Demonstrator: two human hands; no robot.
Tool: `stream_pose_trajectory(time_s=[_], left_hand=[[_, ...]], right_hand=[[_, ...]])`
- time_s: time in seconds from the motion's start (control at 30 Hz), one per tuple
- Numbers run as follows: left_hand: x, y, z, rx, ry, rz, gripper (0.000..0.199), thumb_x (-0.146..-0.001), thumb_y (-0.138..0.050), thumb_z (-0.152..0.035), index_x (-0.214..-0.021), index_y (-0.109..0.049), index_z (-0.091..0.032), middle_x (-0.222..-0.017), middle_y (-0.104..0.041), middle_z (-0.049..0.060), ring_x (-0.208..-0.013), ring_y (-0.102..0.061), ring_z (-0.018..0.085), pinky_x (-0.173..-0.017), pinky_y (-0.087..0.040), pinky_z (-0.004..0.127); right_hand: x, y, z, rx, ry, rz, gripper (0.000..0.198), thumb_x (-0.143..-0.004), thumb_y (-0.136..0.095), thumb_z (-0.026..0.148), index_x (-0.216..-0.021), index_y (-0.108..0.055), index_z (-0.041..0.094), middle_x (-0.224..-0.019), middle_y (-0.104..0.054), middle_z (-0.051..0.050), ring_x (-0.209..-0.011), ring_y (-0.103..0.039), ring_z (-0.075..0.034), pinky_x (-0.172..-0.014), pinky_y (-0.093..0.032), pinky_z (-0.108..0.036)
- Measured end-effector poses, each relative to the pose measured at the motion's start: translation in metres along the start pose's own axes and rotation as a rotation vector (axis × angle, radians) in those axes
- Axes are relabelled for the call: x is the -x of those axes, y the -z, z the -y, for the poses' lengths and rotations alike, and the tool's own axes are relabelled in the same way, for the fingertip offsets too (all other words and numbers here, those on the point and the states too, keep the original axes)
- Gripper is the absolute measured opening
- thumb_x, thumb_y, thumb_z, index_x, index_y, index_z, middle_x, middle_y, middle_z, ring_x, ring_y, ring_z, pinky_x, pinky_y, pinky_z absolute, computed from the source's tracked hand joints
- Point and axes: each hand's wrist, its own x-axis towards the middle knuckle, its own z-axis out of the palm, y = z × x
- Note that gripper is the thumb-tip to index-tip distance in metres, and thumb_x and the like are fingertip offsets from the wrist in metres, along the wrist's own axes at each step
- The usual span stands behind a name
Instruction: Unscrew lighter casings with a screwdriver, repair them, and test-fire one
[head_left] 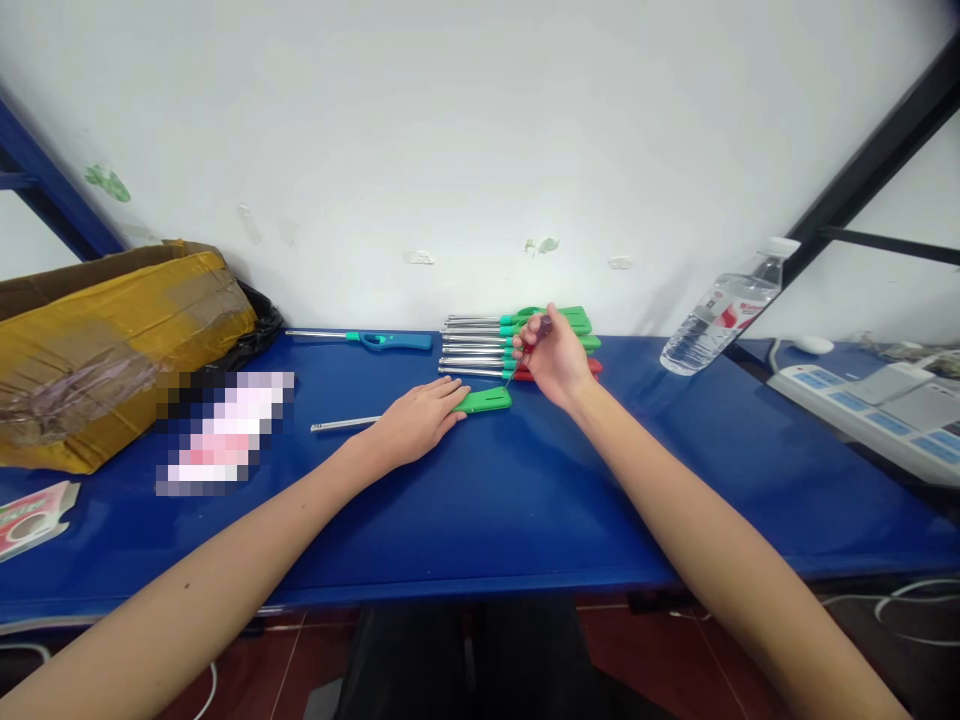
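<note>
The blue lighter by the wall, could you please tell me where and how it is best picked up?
Probably by its blue handle, from above and the near side: it is broader than the slim metal rod, its butt end points right, and the wall close behind leaves little room from the far side.

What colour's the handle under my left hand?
The handle is green, clearest in the head view.

Under our left grip [420, 418] we see a lighter [486, 400] of smooth plastic and shiny metal on a glossy table [495, 510], a clear plastic bottle [716, 322] right of our right grip [555, 358], and a glossy-taped cardboard box [124, 350] left of both.
</note>
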Motion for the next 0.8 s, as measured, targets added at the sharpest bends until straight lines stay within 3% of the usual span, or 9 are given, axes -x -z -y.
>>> stream_pose_trajectory(time_s=[0.2,0.37,0.5,0.63,0.8], left_hand=[[0.0007,0.0025,-0.0014,-0.051,0.051,0.052,0.048,-0.104,-0.033,-0.035,-0.145,-0.043,-0.013,-0.146,-0.047,0.018,-0.138,-0.042,0.031,-0.109,-0.040,0.045],[0.0004,0.0014,-0.0005,-0.027,0.046,0.030,0.047,-0.103,-0.035,-0.036,-0.144,-0.044,-0.014,-0.144,-0.050,0.018,-0.136,-0.045,0.030,-0.110,-0.039,0.044],[0.0004,0.0011,-0.0002,-0.019,0.044,0.031,0.048,-0.104,-0.033,-0.036,-0.144,-0.045,-0.013,-0.144,-0.050,0.018,-0.135,-0.046,0.031,-0.109,-0.040,0.046],[0.0008,-0.0004,0.0010,-0.006,0.031,0.007,0.048,-0.103,-0.034,-0.037,-0.143,-0.046,-0.013,-0.143,-0.051,0.018,-0.134,-0.047,0.030,-0.109,-0.040,0.046],[0.0009,-0.0008,0.0014,-0.007,0.033,-0.001,0.047,-0.103,-0.035,-0.037,-0.142,-0.047,-0.014,-0.143,-0.051,0.018,-0.134,-0.047,0.030,-0.109,-0.040,0.046]], right_hand=[[0.0022,0.0008,-0.0004,-0.070,-0.003,0.066,0.057,-0.085,-0.056,0.064,-0.055,-0.032,0.022,-0.050,-0.028,0.005,-0.050,-0.041,-0.012,-0.051,-0.039,-0.026],[0.0057,-0.0020,0.0016,-0.057,0.029,0.012,0.033,-0.084,-0.061,0.041,-0.063,-0.045,0.022,-0.063,-0.046,0.003,-0.060,-0.051,-0.012,-0.054,-0.042,-0.025],[0.0056,-0.0027,0.0003,-0.068,0.018,-0.009,0.018,-0.078,-0.066,0.035,-0.074,-0.055,0.023,-0.065,-0.048,0.004,-0.063,-0.053,-0.011,-0.056,-0.044,-0.024],[0.0041,-0.0033,-0.0018,-0.045,0.027,0.001,0.034,-0.080,-0.070,0.047,-0.068,-0.050,0.022,-0.063,-0.045,0.004,-0.058,-0.049,-0.010,-0.052,-0.041,-0.023],[0.0036,-0.0037,-0.0013,0.006,-0.005,0.019,0.055,-0.085,-0.056,0.066,-0.058,-0.038,0.022,-0.055,-0.034,0.004,-0.053,-0.043,-0.012,-0.050,-0.040,-0.024]])
